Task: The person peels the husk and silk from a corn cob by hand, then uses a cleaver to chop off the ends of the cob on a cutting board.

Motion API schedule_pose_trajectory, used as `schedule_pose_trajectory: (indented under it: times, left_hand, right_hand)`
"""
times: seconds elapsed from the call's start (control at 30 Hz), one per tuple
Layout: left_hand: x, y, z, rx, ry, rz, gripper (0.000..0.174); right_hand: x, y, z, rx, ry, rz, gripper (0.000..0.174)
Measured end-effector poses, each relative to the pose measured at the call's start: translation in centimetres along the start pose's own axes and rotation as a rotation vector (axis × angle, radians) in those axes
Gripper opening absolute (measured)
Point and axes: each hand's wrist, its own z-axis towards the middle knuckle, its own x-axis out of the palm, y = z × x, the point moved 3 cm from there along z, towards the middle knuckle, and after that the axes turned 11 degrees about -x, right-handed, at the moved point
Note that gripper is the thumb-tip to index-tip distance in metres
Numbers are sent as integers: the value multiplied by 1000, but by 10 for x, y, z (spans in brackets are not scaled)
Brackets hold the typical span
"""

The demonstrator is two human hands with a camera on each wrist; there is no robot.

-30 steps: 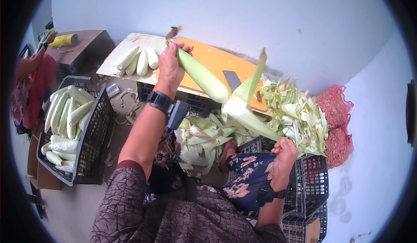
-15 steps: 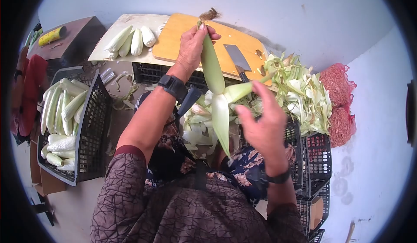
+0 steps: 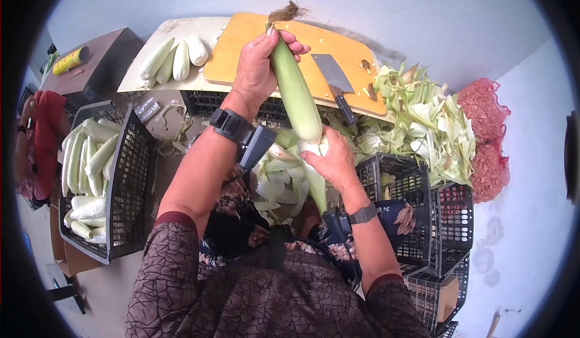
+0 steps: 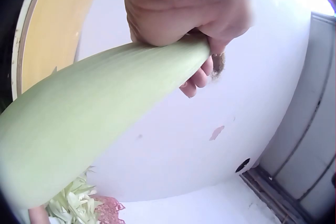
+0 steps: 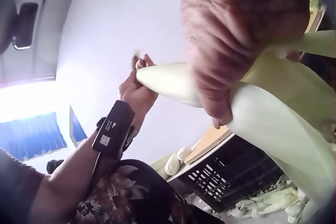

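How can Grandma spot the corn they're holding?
Find the big orange cutting board. In front of it, the left hand and right hand hold one ear of corn. Unlike the pale ears left of the board, it has a brown tuft and hanging husk.

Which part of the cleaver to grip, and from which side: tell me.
By its dark handle, probably from the near side. The cleaver lies flat on the orange board, and its handle's end juts past the board's near edge, so fingers could likely wrap round it. The right hand would first have to let go of the corn.
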Motion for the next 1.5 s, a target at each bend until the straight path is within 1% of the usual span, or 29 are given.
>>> schedule_pose_trajectory:
  times: [0.03, 0.07, 0.13, 0.23, 0.27, 0.3, 0.37, 0.43, 0.5, 0.53, 0.57, 0.67, 0.7, 0.77, 0.8, 0.87, 0.9, 0.97, 1.0, 1.03, 1.1, 1.13, 1.2, 1.23, 1.3, 1.33, 1.37, 1.43, 1.5]
  left_hand:
    - [0, 2, 2, 2, 16, -52, 32]
    - [0, 4, 4, 3, 32, -103, 31]
    - [-2, 9, 8, -8, 49, -124, 32]
    - [1, 19, 13, -51, 83, -139, 32]
    - [4, 24, 14, -88, 97, -137, 32]
    - [11, 26, 14, -88, 102, -130, 32]
    - [23, 34, 12, -200, -17, -16, 33]
    - [21, 46, 15, -220, 7, 65, 34]
    - [15, 53, 19, -221, -63, 143, 41]
    - [12, 54, 20, -240, -68, 147, 45]
    - [11, 54, 21, -241, -61, 156, 45]
    - [5, 58, 17, -371, -152, 79, 43]
    - [6, 59, 17, -372, -150, 83, 43]
    - [6, 64, 14, -433, -236, 102, 37]
    - [7, 67, 11, -430, -236, 103, 37]
    - [10, 61, 10, -323, -234, 248, 32]
    - [11, 62, 10, -279, -243, 260, 29]
    - [14, 63, 7, -231, -211, 334, 30]
    - [20, 61, 4, -226, -222, 426, 30]
    - [26, 58, 0, -224, -236, 513, 31]
    - [38, 55, -9, -206, -184, 669, 33]
    - [45, 54, -14, -223, -158, 686, 33]
    - [53, 55, -20, -214, -95, 628, 32]
    - [58, 55, -24, -220, -66, 585, 32]
    - [59, 54, -25, -187, -57, 526, 32]
    - [59, 50, -25, -212, -75, 459, 32]
    - [58, 49, -25, -243, -92, 387, 31]
    - [44, 45, -19, -184, -119, 237, 26]
    - [31, 43, -16, -172, -172, 116, 25]
  right_hand:
    - [-2, 1, 0, -56, -17, -99, 57]
    - [-1, -6, 0, -53, -18, -94, 57]
    - [2, -23, 0, 72, 1, 287, 51]
    - [-5, -28, -6, 59, 24, 266, 45]
    - [-4, -28, -10, 6, -27, 222, 42]
    - [0, -33, -14, -11, -55, 275, 39]
    - [11, -45, -22, 10, -96, 350, 34]
    - [19, -52, -26, 10, -124, 367, 31]
    - [21, -54, -25, 9, -159, 381, 29]
    - [19, -53, -24, 16, -193, 416, 27]
    - [17, -52, -23, 22, -227, 449, 26]
    - [12, -49, -20, 22, -275, 505, 24]
    - [12, -50, -20, 23, -279, 508, 24]
    - [15, -52, -23, 59, -253, 587, 26]
    - [15, -51, -26, 56, -254, 587, 26]
    - [11, -44, -22, -51, -179, 271, 30]
    - [8, -41, -20, 52, -41, 259, 44]
    - [5, -40, -23, -101, -211, 45, 60]
    - [-2, -42, -21, -77, -165, 117, 72]
    - [-13, -37, -18, -136, -227, 123, 73]
    - [-25, -31, -17, -174, -233, 189, 75]
    - [-22, -32, -18, -189, -222, 195, 75]
    - [-8, -36, -19, -161, -130, 401, 68]
    - [-5, -34, -19, -168, -118, 405, 68]
    - [5, -33, -19, -37, 47, 728, 65]
    - [5, -34, -18, -34, 49, 726, 65]
    - [6, -35, -19, -27, 93, 771, 59]
    - [4, -35, -18, -3, 170, 863, 47]
    - [0, -30, -16, -35, 180, 807, 44]
